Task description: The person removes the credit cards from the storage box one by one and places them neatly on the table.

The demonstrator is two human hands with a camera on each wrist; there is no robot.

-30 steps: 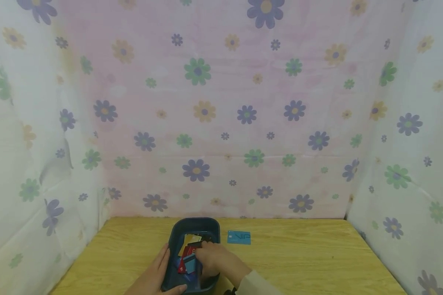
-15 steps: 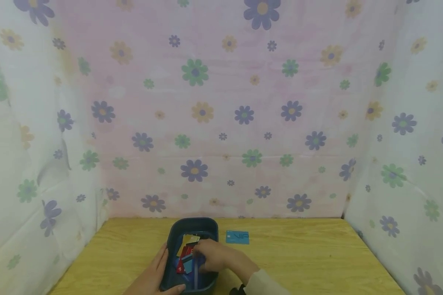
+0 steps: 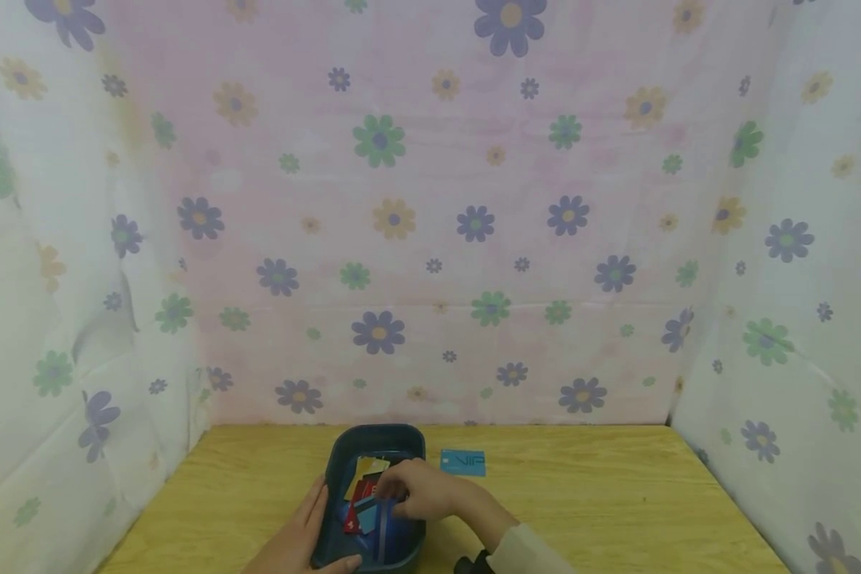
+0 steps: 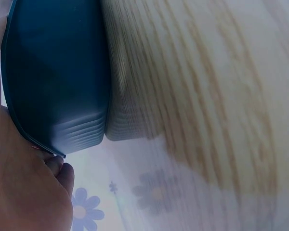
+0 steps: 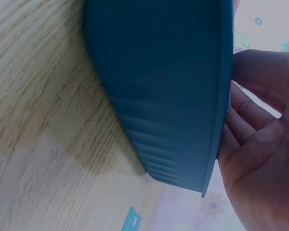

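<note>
In the head view, a dark blue plastic bin [image 3: 376, 432] with rounded corners stands on the table. Several cards lie inside, among them a red card [image 3: 351, 522], a light blue card with a dark stripe [image 3: 366, 518] and a yellow one [image 3: 363, 464]. A darker blue piece with a pale stripe [image 3: 402, 538] lies at the right. My left hand [image 3: 294, 534] grips the bin's left side, thumb over the near rim. My right hand [image 3: 426, 490] reaches over the right rim with bent fingers above the cards; whether it pinches one is unclear. In the right wrist view, the bin wall hides the fingertips.
A blue card marked VIP [image 3: 462, 462] lies on the wood-grain table [image 3: 581, 510], right of the bin. Flower-patterned cloth [image 3: 438, 239] hangs behind and on both sides. A small black object [image 3: 473, 562] shows by the right sleeve.
My right hand has risen out of the bin's right part, uncovering more of the dark blue piece with the pale stripe. The left hand keeps its hold on the bin.
</note>
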